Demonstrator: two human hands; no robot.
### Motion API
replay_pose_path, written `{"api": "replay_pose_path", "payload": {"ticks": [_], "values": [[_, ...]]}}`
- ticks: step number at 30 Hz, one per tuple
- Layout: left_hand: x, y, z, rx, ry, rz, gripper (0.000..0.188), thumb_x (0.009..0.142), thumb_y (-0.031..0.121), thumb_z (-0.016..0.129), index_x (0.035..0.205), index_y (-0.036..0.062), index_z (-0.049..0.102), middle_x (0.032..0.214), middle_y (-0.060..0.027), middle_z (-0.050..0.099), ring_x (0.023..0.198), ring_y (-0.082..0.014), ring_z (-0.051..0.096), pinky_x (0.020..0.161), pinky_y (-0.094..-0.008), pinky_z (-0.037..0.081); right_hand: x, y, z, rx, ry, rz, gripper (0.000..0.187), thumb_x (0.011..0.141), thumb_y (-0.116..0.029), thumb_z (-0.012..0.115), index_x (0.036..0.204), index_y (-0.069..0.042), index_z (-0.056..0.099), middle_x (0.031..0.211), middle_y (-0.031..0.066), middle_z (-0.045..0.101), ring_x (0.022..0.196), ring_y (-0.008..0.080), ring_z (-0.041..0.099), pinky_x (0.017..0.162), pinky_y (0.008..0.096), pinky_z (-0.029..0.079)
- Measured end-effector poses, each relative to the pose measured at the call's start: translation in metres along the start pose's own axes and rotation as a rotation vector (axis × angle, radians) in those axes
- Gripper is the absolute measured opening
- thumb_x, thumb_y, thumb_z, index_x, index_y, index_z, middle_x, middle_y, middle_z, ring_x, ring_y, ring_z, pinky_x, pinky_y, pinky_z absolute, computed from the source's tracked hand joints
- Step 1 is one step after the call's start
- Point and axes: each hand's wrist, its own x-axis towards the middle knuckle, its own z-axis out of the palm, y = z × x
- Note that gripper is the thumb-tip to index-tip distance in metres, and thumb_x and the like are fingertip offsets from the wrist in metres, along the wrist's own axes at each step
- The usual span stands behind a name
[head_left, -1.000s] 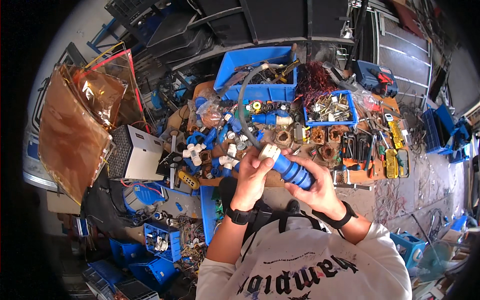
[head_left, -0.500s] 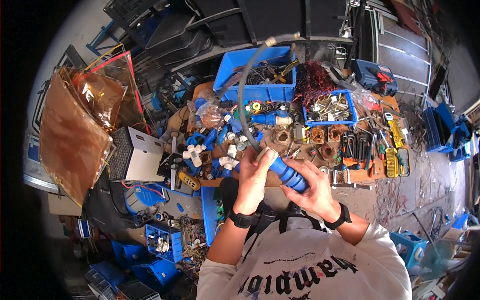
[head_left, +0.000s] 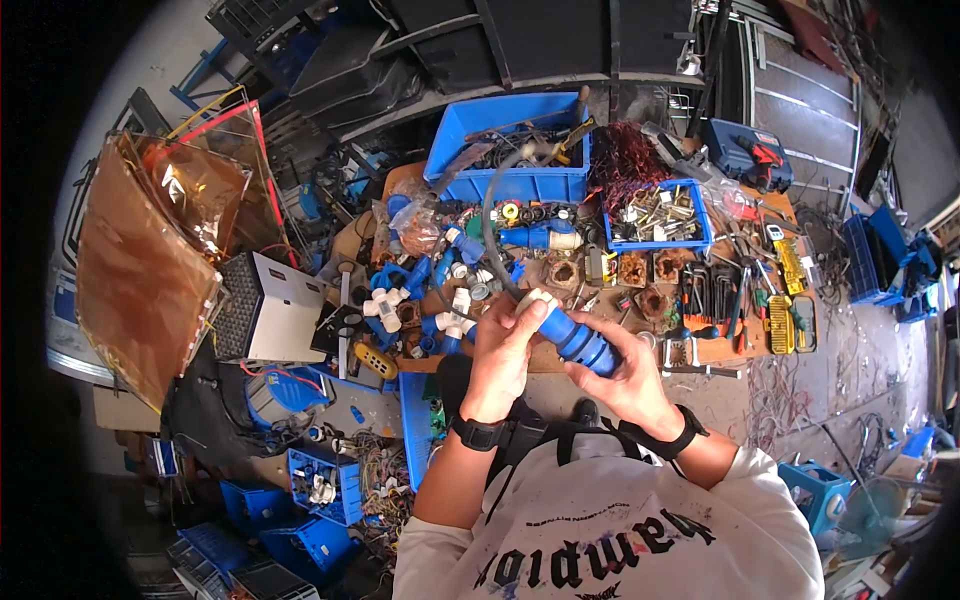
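Note:
Between my hands is a blue industrial plug connector (head_left: 577, 343) with a white collar at its cable end, held above the near edge of the workbench. My left hand (head_left: 505, 345) is closed on the collar, thumb along its top. My right hand (head_left: 628, 372) wraps round the blue body at the other end. A grey cable (head_left: 489, 225) rises from the collar and arches toward the back of the bench. Beyond my left hand lie several blue and white connector parts (head_left: 387, 308). Another blue connector with a white end (head_left: 540, 236) rests farther back.
A large blue crate (head_left: 520, 186) of tools stands at the back, with a smaller blue tray (head_left: 660, 245) of metal pieces to its right. Hex keys and pliers (head_left: 712, 295) lie on the right. A white box (head_left: 275, 305) and brown sheets (head_left: 150, 280) stand left.
The cable's free end has dropped from above the blue crate to in front of it. My right hand has shifted slightly on the connector, showing more of its blue end.

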Motion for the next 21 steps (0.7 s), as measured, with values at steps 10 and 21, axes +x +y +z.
{"api": "replay_pose_path", "payload": {"ticks": [10, 21], "values": [[0.002, 0.018, 0.009, -0.285, -0.290, 0.094, 0.053, 0.092, 0.022, 0.065, 0.136, -0.0007, 0.045, 0.128, -0.0177, 0.057, 0.120, -0.0305, 0.055, 0.101, -0.0403, 0.045, 0.005, 0.006, -0.013, 0.743, -0.172, 0.427, 0.053, 0.085, -0.019, 0.070, 0.133, -0.005, 0.051, 0.092, 0.0086, 0.069, 0.055, 0.0086, 0.057, 0.044, 0.0203, 0.042], [0.004, 0.021, 0.006, -0.096, -0.017, -0.049, 0.052, 0.087, 0.024, 0.071, 0.126, -0.0037, 0.052, 0.116, -0.0186, 0.064, 0.107, -0.0283, 0.063, 0.094, -0.0375, 0.050, 0.005, 0.007, 0.005, -0.004, 0.045, -0.085, 0.051, 0.075, -0.009, 0.075, 0.123, 0.001, 0.059, 0.103, 0.0130, 0.069, 0.088, 0.0156, 0.067, 0.080, 0.0313, 0.053]]}}
